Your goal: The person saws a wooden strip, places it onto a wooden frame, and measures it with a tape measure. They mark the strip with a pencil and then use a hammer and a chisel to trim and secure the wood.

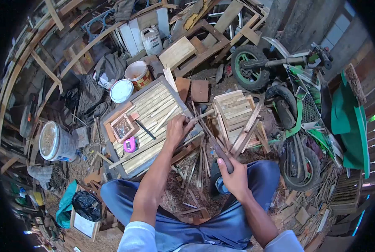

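Observation:
My right hand [233, 174] is wrapped round the dark handle of a long tool [214, 145], whose narrow end reaches up and left toward my other hand. My left hand [181, 129] has its fingers pressed together at the right edge of a low work table [130, 169]; what lies between them is too small to make out. Light wooden strips [156, 107] cover the table top. On it are a pink tape measure [130, 145], a dark pencil-like stick [145, 129] and a small wooden box [122, 127] of small metal pieces.
A stack of wooden pieces [233, 110] stands right of the table. Buckets [138, 74] sit behind it, and another bucket [57, 143] at the left. A green motorbike [298, 105] is at the right. Wood scraps and shavings litter the floor around my legs.

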Motion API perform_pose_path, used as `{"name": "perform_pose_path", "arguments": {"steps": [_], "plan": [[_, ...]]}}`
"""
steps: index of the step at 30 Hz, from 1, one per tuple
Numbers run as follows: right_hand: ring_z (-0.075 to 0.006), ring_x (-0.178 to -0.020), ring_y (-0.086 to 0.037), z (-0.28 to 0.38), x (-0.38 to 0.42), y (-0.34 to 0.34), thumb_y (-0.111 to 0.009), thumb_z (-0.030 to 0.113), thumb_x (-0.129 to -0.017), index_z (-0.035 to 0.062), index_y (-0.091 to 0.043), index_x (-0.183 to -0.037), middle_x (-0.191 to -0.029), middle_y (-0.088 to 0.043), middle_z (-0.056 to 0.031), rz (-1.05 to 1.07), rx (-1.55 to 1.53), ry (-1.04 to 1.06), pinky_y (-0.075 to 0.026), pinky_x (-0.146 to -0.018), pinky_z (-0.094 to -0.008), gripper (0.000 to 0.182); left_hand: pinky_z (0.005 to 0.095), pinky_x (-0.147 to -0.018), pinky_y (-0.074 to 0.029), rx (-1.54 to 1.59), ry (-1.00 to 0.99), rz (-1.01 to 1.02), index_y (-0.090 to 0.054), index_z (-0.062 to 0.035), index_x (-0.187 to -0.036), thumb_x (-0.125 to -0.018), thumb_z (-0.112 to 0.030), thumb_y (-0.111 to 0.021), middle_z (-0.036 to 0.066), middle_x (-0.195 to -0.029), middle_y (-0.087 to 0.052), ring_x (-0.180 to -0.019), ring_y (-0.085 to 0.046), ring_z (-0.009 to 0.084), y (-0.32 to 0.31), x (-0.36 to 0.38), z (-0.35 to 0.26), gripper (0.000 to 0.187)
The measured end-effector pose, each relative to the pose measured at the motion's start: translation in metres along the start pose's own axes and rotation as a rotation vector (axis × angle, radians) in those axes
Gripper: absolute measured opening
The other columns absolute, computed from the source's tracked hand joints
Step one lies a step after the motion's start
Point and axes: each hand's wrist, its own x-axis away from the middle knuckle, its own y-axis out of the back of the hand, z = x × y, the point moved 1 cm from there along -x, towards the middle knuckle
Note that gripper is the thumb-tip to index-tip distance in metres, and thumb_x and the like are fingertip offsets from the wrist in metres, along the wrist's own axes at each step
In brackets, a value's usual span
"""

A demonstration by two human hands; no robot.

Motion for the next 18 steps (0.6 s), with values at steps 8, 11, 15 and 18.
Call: {"name": "perform_pose_path", "arguments": {"steps": [8,11,15,18], "plan": [[-0.0333,-0.048,-0.055,-0.003,0.008,-0.004,-0.066,0.03,-0.091,-0.0014,-0.061,-0.074,-0.054,-0.054,-0.0191,-0.022,0.011,-0.007,-0.042,-0.048,-0.0412,0.036,0.0459,-0.064,-0.05,-0.061,-0.141,-0.034,-0.065,0.0014,-0.078,-0.082,-0.025,-0.076,0.019,-0.078,-0.065,-0.072,-0.064,0.0373,0.002,0.002,-0.004,0.029],[-0.0421,-0.059,-0.063,-0.003,0.007,0.0,-0.067,0.032,-0.09,-0.0014,-0.062,-0.076,-0.06,-0.058,-0.0236,-0.011,0.027,-0.05,-0.047,-0.051,-0.0449,0.037,0.0459,-0.065,-0.05,-0.072,-0.172,-0.019,-0.066,0.001,-0.08,-0.084,-0.025,-0.074,0.02,-0.079,-0.065,-0.072,-0.064,0.0372,0.003,0.0,-0.006,0.027],[-0.0418,-0.058,-0.063,-0.004,0.005,0.0,-0.066,0.032,-0.09,-0.0015,-0.063,-0.078,-0.059,-0.058,-0.0238,0.007,0.01,-0.08,-0.047,-0.051,-0.0452,0.036,0.0468,-0.067,-0.05,-0.169,-0.13,0.059,-0.067,-0.0008,-0.082,-0.088,-0.026,-0.069,0.02,-0.082,-0.066,-0.074,-0.064,0.0382,0.006,0.0,-0.01,0.026],[-0.0422,-0.06,-0.063,-0.006,0.004,-0.004,-0.066,0.032,-0.091,-0.0018,-0.065,-0.082,-0.06,-0.059,-0.0243,0.001,-0.004,-0.06,-0.047,-0.052,-0.0455,0.035,0.0471,-0.066,-0.05,-0.164,-0.055,0.079,-0.067,-0.0019,-0.082,-0.09,-0.027,-0.066,0.019,-0.082,-0.065,-0.074,-0.064,0.0391,0.001,0.003,-0.014,0.026]]}}
